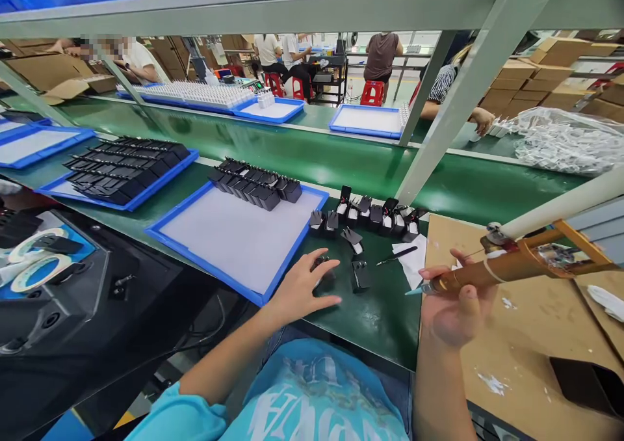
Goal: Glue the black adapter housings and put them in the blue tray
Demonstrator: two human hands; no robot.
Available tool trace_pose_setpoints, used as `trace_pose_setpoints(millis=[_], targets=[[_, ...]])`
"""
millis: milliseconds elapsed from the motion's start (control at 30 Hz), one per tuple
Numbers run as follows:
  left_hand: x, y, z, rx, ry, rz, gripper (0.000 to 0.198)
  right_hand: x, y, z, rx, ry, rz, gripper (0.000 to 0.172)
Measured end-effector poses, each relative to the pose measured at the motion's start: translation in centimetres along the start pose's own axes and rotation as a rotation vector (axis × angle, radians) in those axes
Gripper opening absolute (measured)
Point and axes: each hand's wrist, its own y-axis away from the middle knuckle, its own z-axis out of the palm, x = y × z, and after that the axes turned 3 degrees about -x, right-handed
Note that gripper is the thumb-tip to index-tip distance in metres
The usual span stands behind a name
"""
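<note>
My right hand point(455, 301) is wrapped round a brown glue gun point(497, 272) whose blue nozzle points left. Over the green bench, my left hand point(305, 288) has its fingers spread around a small black case point(327, 278); I cannot tell whether they touch it. Just right of that hand stands another black case point(361, 275). A case with its lid tilted up point(351, 239) sits behind it. Several more open black cases point(375, 213) with white inside form a cluster farther back. A black pen-like tool point(397, 255) lies near a white paper point(414, 265).
To the left, a blue-rimmed tray point(214, 268) bears rows of black cases point(258, 184); a fuller tray point(131, 203) is beyond it. Brown cardboard point(517, 337) covers the right side, with a dark open box point(587, 382). A slanted frame post point(453, 103) rises ahead. Co-workers sit across the line.
</note>
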Motion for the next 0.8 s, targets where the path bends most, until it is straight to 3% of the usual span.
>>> trace_pose_setpoints(millis=[133, 300, 367, 467, 600, 800], targets=[[0.3, 0.1, 2.3, 0.246, 0.099, -0.027, 0.017, 0.0, 0.2, 0.1, -0.025, -0.017, 0.018, 0.038], [-1.1, 1.4, 2.4, 0.395, 0.447, -0.155, 0.02, -0.8, 1.8, 1.7, -0.145, -0.114, 0.112, 0.029], [-1.4, 2.1, 2.6, 0.414, 0.461, -0.231, 0.021, -1.1, 2.7, 3.1, -0.189, -0.155, 0.142, 0.029], [-1.2, 2.8, 3.5, 0.372, 0.309, -0.252, 0.026, -1.2, 4.0, 5.6, -0.237, -0.201, 0.157, 0.028], [-0.7, 2.9, 4.5, 0.332, 0.138, -0.276, 0.047, -0.8, 4.8, 8.4, -0.284, -0.271, 0.153, 0.029], [0.7, 2.4, 3.7, 0.323, 0.103, -0.197, 0.039, -0.3, 4.7, 10.1, -0.271, -0.305, 0.177, 0.038]])
